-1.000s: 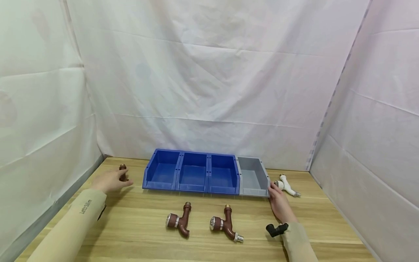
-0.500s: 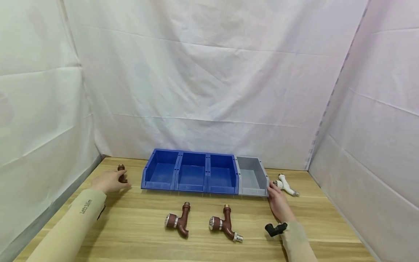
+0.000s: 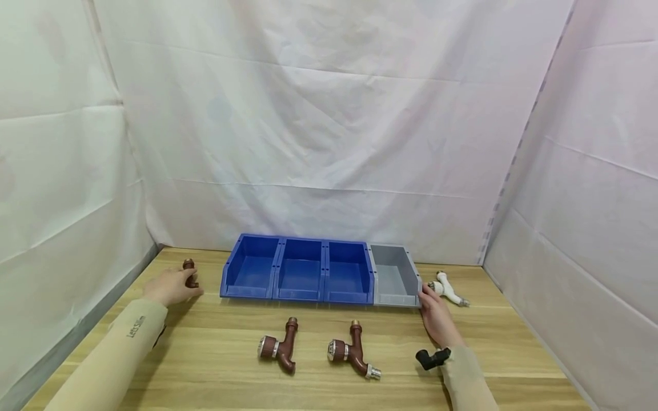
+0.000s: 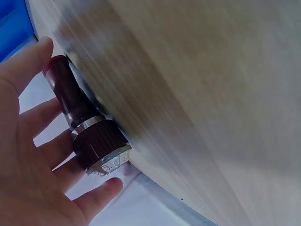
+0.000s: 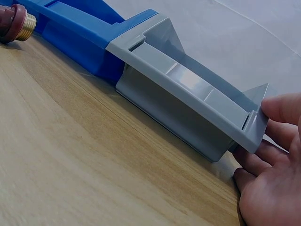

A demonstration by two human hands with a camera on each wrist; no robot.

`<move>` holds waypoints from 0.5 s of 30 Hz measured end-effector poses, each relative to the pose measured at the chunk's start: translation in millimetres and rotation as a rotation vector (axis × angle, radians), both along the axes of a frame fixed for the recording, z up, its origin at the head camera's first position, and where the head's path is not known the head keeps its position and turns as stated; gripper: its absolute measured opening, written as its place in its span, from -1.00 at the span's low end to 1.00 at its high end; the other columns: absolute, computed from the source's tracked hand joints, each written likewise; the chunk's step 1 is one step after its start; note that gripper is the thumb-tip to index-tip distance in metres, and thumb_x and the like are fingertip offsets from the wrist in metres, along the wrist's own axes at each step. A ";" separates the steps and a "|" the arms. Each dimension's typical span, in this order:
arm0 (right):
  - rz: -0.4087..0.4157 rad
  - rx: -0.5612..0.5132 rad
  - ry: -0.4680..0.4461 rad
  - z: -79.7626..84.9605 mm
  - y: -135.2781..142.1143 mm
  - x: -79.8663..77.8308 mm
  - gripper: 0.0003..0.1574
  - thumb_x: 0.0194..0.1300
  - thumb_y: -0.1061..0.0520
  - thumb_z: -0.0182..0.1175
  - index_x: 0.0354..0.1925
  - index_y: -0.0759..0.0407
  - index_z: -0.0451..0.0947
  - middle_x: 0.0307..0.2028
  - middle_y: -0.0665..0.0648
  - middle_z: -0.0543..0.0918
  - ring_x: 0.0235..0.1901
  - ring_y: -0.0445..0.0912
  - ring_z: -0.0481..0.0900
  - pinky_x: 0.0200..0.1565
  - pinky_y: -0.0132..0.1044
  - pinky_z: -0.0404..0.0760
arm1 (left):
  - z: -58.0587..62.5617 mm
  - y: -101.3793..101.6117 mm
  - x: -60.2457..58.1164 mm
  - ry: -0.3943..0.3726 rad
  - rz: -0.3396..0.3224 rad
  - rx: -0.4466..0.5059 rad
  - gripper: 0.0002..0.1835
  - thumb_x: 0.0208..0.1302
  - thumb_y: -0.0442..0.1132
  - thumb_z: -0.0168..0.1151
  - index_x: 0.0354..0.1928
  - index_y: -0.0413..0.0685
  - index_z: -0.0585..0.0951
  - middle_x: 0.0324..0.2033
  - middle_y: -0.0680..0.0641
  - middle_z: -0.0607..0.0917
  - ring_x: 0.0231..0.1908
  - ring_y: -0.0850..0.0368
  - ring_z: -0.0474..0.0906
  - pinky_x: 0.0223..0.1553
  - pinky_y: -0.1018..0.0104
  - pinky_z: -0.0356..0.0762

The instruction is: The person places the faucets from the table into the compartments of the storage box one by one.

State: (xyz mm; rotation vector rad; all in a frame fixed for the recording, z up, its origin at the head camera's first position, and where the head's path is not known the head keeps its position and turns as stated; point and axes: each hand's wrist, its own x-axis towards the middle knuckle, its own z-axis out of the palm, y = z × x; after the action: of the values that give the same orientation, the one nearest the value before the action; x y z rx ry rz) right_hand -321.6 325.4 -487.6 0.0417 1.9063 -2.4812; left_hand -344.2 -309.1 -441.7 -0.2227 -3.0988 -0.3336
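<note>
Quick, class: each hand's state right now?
Left hand: open, fingers spread beside a glossy, dark-brown tap.
Right hand: holding the front corner of a grey, open-fronted plastic bin.

The head view is bright, the wrist views dimmer, the right showing glare on the gray bin (image 5: 188, 77).

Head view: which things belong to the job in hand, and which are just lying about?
Likely part of the job:
far-left brown tap, at the left grip
gray bin, pinched by the right grip
blue bins, in a row with it

Not held, so perhaps just lying about:
two nearer brown taps
white tap, right of the gray bin
</note>
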 end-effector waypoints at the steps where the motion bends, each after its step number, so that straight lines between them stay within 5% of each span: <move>1: 0.001 0.001 0.004 -0.1 0.2 -0.2 -0.23 0.56 0.24 -0.22 0.50 0.32 -0.39 0.51 0.19 -0.35 0.47 -0.04 -0.38 0.42 -0.20 -0.28 | 0.2 0.5 0.2 0.000 0.003 -0.001 -0.24 0.17 0.15 0.30 0.25 -0.25 0.46 0.12 -0.50 0.45 0.05 -0.56 0.36 -0.17 -0.40 0.43; 15: -0.014 -0.012 0.002 -3.2 1.3 -3.2 -0.24 0.55 0.27 -0.23 0.49 0.34 -0.38 0.50 0.20 -0.35 0.46 -0.04 -0.37 0.42 -0.22 -0.27 | 1.9 1.7 0.3 0.013 -0.005 0.002 -0.27 0.17 0.08 0.32 0.24 -0.32 0.46 0.10 -0.50 0.48 0.00 -0.53 0.43 -0.20 -0.32 0.48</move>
State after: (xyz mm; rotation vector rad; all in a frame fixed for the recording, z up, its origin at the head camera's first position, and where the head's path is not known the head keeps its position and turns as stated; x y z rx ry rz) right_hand -324.8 326.6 -490.8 0.0527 1.8990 -2.5020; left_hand -343.9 -307.4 -439.9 -0.2322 -3.0854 -0.3338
